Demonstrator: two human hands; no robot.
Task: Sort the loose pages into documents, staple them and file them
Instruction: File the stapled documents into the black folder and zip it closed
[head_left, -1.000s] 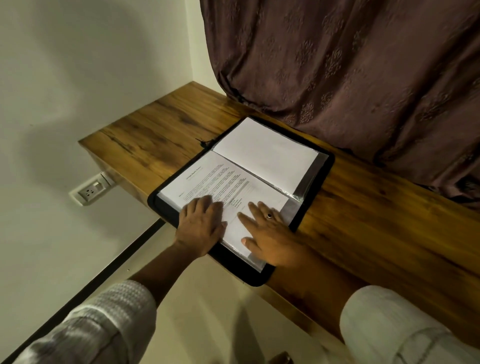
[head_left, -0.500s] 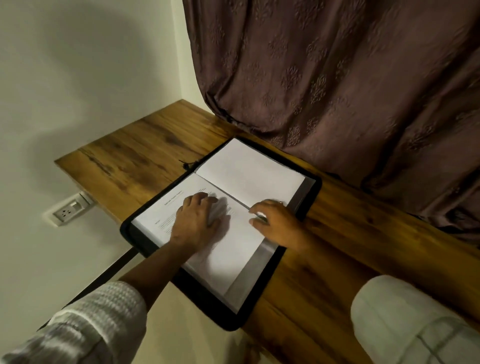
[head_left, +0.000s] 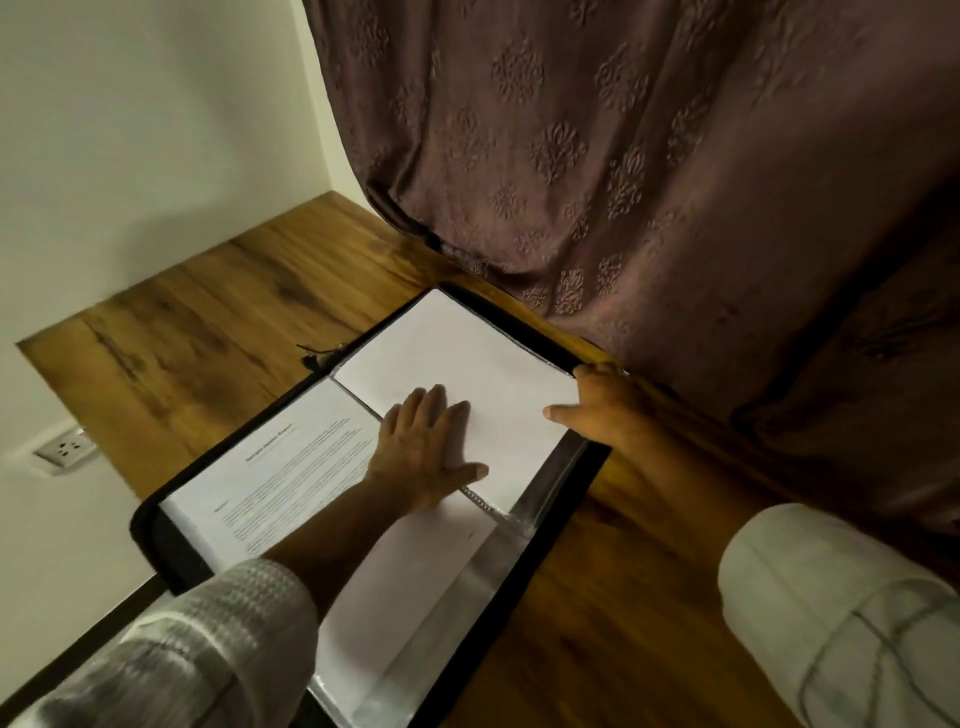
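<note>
A black zip folder (head_left: 145, 535) lies open across the wooden desk (head_left: 208, 322), set at a slant, its far corner touching the hem of the brown patterned curtain (head_left: 623, 156) and its near corner past the desk's front edge. Its 2 halves hold clear plastic sleeves (head_left: 545, 483). The near half shows a printed page (head_left: 291, 467) with a heading and paragraphs too blurred to read; the far half shows a blank white page (head_left: 467, 353).

The left hand (head_left: 421, 452) rests flat on the blank page just beside the spine, palm down, fingers straight and slightly spread, thumb out to the side. The right hand (head_left: 608, 410) grips the right edge of the far half: its thumb lies on the page margin, 1 finger curls over the far right corner, and the rest are hidden below the edge.

A zip pull (head_left: 322, 353) sticks out at the spine's left end. Both arms wear pale sleeves (head_left: 208, 649). A wall socket (head_left: 65, 451) sits below the desk's left corner.
</note>
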